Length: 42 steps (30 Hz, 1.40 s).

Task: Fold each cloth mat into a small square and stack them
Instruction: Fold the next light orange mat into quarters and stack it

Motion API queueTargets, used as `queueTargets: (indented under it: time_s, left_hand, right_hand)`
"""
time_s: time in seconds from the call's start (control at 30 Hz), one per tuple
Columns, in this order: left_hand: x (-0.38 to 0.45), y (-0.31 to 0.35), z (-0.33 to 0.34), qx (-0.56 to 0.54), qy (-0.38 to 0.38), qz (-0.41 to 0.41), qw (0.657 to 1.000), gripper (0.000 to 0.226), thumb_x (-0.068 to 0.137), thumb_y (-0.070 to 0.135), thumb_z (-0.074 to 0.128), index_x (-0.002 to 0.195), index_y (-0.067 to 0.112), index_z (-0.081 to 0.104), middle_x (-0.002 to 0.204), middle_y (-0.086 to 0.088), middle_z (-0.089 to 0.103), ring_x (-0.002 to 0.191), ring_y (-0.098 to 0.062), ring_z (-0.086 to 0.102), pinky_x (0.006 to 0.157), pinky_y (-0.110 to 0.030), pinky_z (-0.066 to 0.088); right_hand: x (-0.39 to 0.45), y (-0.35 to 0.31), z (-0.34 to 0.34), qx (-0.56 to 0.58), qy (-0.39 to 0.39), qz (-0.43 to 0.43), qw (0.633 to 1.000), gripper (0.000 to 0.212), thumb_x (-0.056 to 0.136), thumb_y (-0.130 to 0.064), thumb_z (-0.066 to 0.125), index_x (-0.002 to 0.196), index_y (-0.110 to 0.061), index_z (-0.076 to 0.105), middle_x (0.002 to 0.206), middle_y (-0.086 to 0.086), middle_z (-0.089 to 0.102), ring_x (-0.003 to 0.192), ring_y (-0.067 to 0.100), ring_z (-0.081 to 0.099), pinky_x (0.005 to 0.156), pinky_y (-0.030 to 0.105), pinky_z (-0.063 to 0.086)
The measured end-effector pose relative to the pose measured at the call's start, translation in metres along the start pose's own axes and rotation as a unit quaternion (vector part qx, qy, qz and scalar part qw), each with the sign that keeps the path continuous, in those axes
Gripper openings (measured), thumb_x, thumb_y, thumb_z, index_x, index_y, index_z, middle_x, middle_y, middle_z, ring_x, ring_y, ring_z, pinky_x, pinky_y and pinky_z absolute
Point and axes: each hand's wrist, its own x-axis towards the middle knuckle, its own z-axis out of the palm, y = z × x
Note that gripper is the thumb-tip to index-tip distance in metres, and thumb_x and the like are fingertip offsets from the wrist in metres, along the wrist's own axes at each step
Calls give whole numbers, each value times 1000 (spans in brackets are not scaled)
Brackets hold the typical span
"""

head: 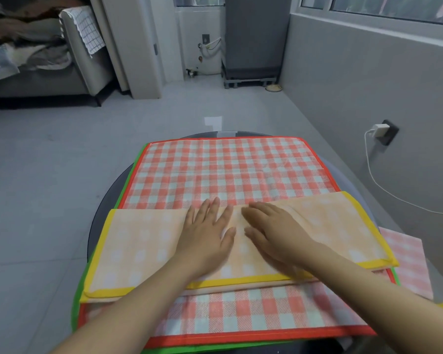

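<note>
Round dark table (105,198) under everything, its rim showing left of the left forearm. Red-edged checked mat (228,169) lies spread flat, reaching beyond the fingertips and back under both forearms. Green-edged mat (75,310) lies beneath it, only its border visible, left of the left forearm. Yellow-edged orange mat (138,246) is folded into a long band and lies across the red one, directly under both hands, running out past each hand to either side; doubled layers show at its near edge. Pink checked cloth (409,256) lies right of the right forearm, partly tucked under the yellow band's end; can't tell if it's folded. Left hand (207,236) is flat, fingers spread, palm down on the band's middle. Right hand (271,231) is flat beside it, fingers straight and angled toward the left hand, also pressing the band. The hands are close, not touching. White charger (379,129) is plugged into the wall socket, far right of the right hand, cable trailing down.
</note>
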Motion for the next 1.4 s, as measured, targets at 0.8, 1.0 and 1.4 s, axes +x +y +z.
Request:
queueTargets:
  time_s: [0.8,1.0,1.4]
  left_hand:
    - [-2,0,0,-2,3,2,1000,57,96,52,7,149,35,-8,158,5,-14,143,-11,-19,117,-39,-14]
    - [2,2,-1,-6,-7,1,1000,55,98,46,9,149,32,-7,158,5,-12,144,-10,-18,118,-40,-11]
    - [-25,-54,-7,-20,1,-28,999,55,100,39,11,149,25,-8,156,11,-15,141,-1,-18,117,-32,-13]
  right_hand:
    - [-12,87,-14,-55,-30,180,982,64,94,-56,9,150,-27,-3,158,-2,-5,145,15,-8,119,35,-5]
    - [7,20,-3,23,-19,48,998,56,100,-43,13,150,-23,0,157,-5,-4,144,10,-9,117,27,-6]
    - [15,-8,20,-36,-34,15,999,75,84,-61,-2,149,-22,-6,157,-5,-9,143,7,-12,115,26,-11]
